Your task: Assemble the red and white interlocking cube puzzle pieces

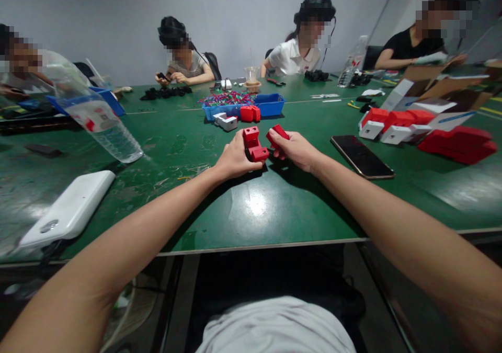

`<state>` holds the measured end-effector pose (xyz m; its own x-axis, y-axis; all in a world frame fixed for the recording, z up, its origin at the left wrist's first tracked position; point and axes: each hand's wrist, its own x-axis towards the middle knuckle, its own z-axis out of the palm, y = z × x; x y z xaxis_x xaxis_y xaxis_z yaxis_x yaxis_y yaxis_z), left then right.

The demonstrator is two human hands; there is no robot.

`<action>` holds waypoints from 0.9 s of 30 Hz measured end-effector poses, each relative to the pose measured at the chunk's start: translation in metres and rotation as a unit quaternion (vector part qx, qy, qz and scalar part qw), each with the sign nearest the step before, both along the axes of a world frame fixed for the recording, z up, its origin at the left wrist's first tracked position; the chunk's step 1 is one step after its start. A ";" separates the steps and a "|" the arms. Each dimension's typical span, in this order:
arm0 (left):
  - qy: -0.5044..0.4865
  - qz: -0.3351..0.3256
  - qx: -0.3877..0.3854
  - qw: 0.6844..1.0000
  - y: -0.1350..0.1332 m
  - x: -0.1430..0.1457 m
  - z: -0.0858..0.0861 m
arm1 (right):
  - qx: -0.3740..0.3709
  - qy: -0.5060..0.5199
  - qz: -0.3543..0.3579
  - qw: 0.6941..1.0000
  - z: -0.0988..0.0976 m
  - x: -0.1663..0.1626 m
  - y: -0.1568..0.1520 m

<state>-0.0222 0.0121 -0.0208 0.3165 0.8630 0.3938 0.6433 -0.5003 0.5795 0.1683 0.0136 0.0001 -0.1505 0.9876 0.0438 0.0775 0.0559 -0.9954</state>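
Head view: both forearms are stretched out over the green bench (254, 206), and the two hands are brought close together just above its surface. A red plastic block (253, 143) is gripped in the left hand (235, 159), with the fingers (238, 145) curled round its near side and the thumb pressed under it. A smaller red piece (279, 132) is pinched in the right hand (296, 149) between thumb and fingertips, tilted toward the block and just beside it; whether the two parts touch cannot be told.

Judged from this pose, the step in hand is the holding of the two red parts face to face. A next move would call for the mating faces to be lined up squarely and the block to be held steady while the smaller piece is pressed.

A dark phone (361, 157) is laid to the right, and red and white housings (396, 123) are heaped beyond it. A blue tray (274, 104) of small coloured parts is set ahead, a water bottle (98, 117) and a white power bank (68, 212) to the left. Other people are seated at the far side, busy with their own pieces.
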 end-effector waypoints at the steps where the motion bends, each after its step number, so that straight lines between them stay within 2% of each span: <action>1: 0.000 -0.001 0.001 1.000 0.000 0.000 0.000 | -0.023 0.019 0.000 1.000 0.002 -0.001 0.000; 4: 0.002 0.000 0.002 1.000 0.000 0.000 0.001 | -0.092 0.083 -0.013 0.992 0.007 -0.005 -0.002; 7: 0.002 -0.001 -0.001 1.000 0.000 0.000 0.001 | -0.120 0.115 -0.021 0.986 0.011 -0.007 -0.004; 27: -0.008 -0.009 0.005 1.000 0.002 0.001 -0.001 | -0.099 0.188 0.017 0.977 0.006 0.002 -0.001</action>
<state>-0.0214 0.0143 -0.0221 0.3247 0.8534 0.4077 0.6247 -0.5172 0.5850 0.1703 0.0130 0.0063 -0.1940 0.9770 -0.0888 -0.2934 -0.1442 -0.9450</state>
